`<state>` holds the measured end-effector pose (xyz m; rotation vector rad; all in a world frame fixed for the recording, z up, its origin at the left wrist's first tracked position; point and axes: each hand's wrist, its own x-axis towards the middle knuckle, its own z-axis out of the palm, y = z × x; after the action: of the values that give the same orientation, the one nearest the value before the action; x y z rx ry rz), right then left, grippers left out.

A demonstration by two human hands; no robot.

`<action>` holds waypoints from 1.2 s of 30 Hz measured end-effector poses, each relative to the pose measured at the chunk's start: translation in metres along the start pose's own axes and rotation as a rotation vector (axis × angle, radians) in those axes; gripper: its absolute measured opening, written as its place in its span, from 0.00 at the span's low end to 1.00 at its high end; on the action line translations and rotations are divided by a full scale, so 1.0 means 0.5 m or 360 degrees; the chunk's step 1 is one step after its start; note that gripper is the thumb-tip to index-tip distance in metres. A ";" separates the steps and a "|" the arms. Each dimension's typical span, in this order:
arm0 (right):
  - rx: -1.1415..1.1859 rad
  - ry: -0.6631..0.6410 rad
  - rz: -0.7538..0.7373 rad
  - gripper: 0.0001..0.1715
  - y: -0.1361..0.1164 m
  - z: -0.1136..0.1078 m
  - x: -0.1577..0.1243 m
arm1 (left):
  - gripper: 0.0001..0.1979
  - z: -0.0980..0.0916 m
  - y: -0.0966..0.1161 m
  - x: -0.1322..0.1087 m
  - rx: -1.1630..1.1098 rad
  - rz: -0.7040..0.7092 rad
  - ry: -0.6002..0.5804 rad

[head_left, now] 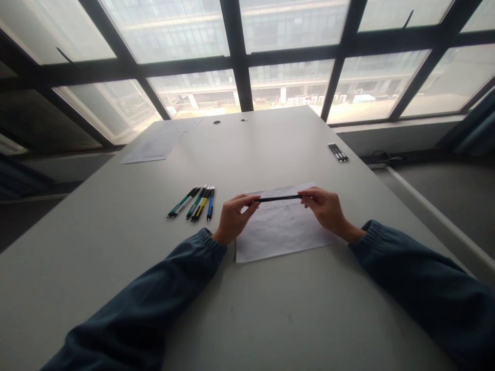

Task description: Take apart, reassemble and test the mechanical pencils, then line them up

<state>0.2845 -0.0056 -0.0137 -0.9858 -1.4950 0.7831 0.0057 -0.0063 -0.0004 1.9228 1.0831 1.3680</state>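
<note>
A slim black pen (280,198) is held level above a sheet of paper (278,232) with faint marks on it. My left hand (236,214) pinches the pen's left end between thumb and fingers. At the other end, my right hand (324,208) grips it the same way. Just left of my left hand lies a group of several pens (199,203) with green, yellow, blue and black parts. The pen's two tips are partly hidden by my fingers.
Several black-and-silver pens (339,152) lie together near the table's right edge. More papers (154,144) rest at the far left of the white table (251,159). Two small round dark spots (216,122) are near the far edge, before large windows (290,82).
</note>
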 end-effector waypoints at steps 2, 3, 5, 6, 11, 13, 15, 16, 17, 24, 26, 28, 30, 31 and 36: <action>0.0061 0.0067 0.0086 0.12 0.001 0.003 0.000 | 0.12 0.001 -0.007 -0.002 0.0000 -0.0037 0.0073; 0.0088 0.0098 0.0120 0.13 0.001 0.005 0.001 | 0.13 0.001 -0.010 -0.004 -0.0006 -0.0064 0.0108; 0.0108 0.0135 0.0147 0.14 0.001 0.006 0.002 | 0.14 0.001 -0.014 -0.005 -0.0001 -0.0102 0.0156; 0.0104 0.0146 0.0142 0.14 0.002 0.006 0.002 | 0.13 0.001 -0.015 -0.005 0.0014 -0.0102 0.0162; 0.0105 0.0176 0.0135 0.13 0.002 0.004 0.005 | 0.10 -0.001 -0.009 -0.004 0.0159 -0.0022 0.0129; 0.0119 0.0189 0.0159 0.15 0.001 0.004 0.006 | 0.10 -0.002 -0.007 -0.004 0.0178 -0.0025 0.0116; 0.0122 0.0196 0.0174 0.17 0.000 0.005 0.007 | 0.11 -0.002 -0.005 -0.004 0.0176 -0.0037 0.0108; 0.0119 0.0197 0.0175 0.18 0.000 0.006 0.007 | 0.11 -0.002 -0.004 -0.004 0.0174 -0.0042 0.0108; 0.0117 0.0196 0.0171 0.18 0.000 0.006 0.007 | 0.11 -0.002 -0.004 -0.004 0.0176 -0.0046 0.0107; 0.0093 0.0190 0.0127 0.14 -0.002 0.007 0.008 | 0.11 -0.001 0.003 -0.001 0.0188 -0.0047 0.0100; 0.0088 0.0192 0.0126 0.14 -0.002 0.008 0.008 | 0.11 -0.002 0.004 -0.001 0.0208 -0.0042 0.0100; 0.0077 0.0190 0.0125 0.14 -0.003 0.008 0.007 | 0.10 -0.002 0.005 -0.001 0.0210 -0.0043 0.0095; 0.0068 0.0190 0.0122 0.14 -0.003 0.008 0.007 | 0.10 -0.003 0.005 -0.001 0.0204 -0.0047 0.0092; 0.0067 0.0187 0.0121 0.14 -0.003 0.008 0.007 | 0.10 -0.003 0.005 0.000 0.0201 -0.0048 0.0091; 0.0048 0.0177 0.0101 0.14 0.000 0.007 0.007 | 0.10 -0.002 0.007 0.000 0.0186 -0.0054 0.0103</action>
<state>0.2811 -0.0021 -0.0128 -1.0415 -1.3583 0.7813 0.0058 -0.0082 0.0028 1.9444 1.2462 1.3847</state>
